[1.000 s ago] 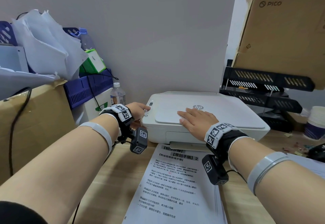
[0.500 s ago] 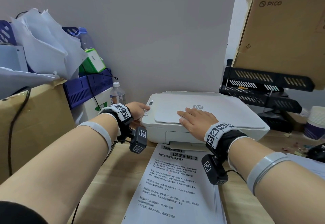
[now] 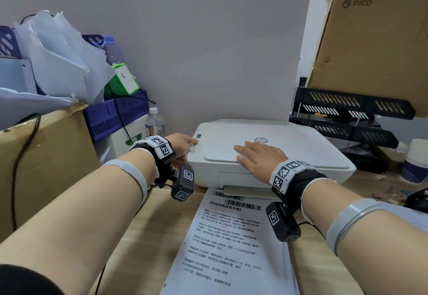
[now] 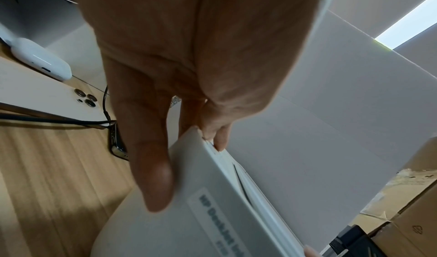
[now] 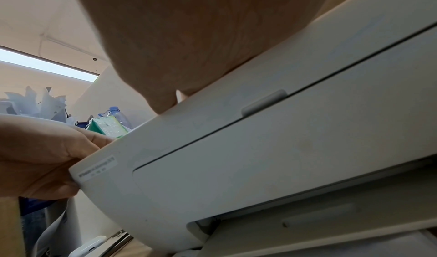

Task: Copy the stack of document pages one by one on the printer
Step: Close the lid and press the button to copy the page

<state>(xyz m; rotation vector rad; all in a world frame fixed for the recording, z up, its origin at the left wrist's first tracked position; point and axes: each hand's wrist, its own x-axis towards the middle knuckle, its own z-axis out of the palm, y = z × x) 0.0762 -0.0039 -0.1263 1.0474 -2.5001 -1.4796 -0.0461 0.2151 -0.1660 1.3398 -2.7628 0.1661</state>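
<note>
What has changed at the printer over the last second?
Nothing visibly changed. The left hand still touches the control panel at the left edge of the printer, the right hand still lies flat on its closed lid, and the printed page lies in front as before.

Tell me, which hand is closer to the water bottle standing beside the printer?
Left. The left hand is at the printer's left front corner, just right of the water bottle. The right hand lies flat on the lid, farther right.

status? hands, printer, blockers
Left hand on white HP printer panel corner; right hand flat on shut lid. Printed page on desk. No blockers.
</note>
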